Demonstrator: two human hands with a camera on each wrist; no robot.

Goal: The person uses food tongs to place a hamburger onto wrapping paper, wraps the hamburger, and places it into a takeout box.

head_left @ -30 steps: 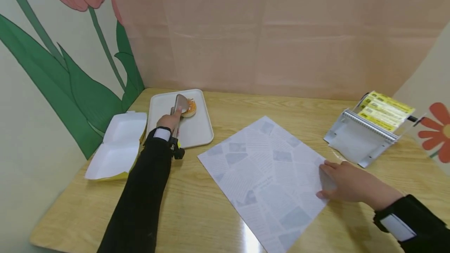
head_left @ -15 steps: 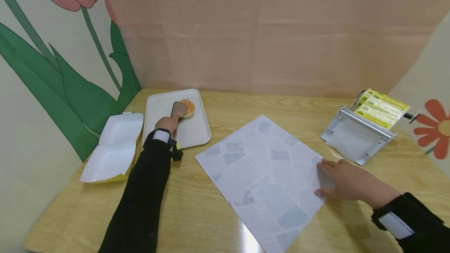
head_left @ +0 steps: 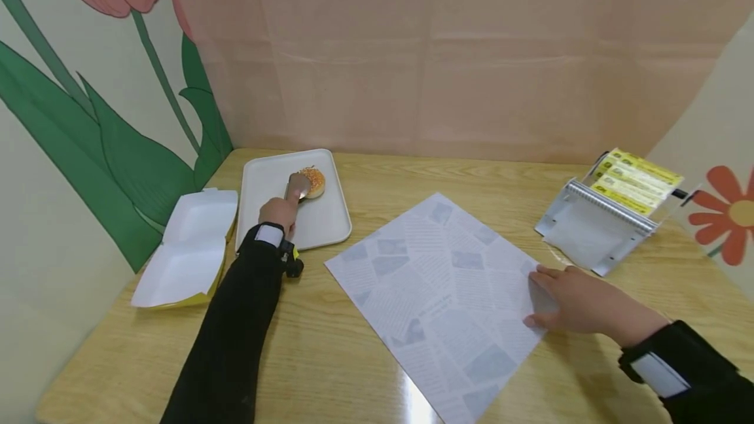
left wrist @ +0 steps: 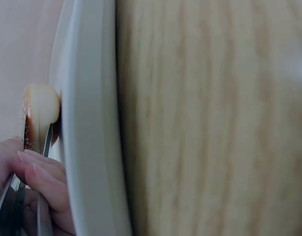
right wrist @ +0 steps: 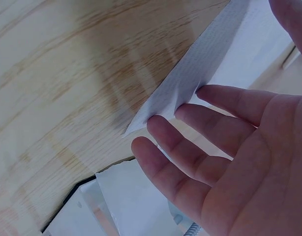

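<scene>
In the head view my left hand grips metal tongs over a white tray. A sesame-topped burger bun lies on that tray at the tongs' tips. Seen from the left wrist, one blade of the tongs is at the seeded top of the bun and the other at its underside. My right hand rests with extended fingers on the right corner of a newsprint-patterned paper sheet. From the right wrist, the fingertips touch the edge of the sheet.
Left of the tray stands an opened takeaway box, white inside and yellow outside. A metal label dispenser with yellow-and-white labels is at the back right of the wooden table. A pinkish sheet covers the wall behind.
The tongs have come lower and settled around the bun, showing more of its top in the head view. The right hand has stayed on the paper. The head view has shifted slightly.
</scene>
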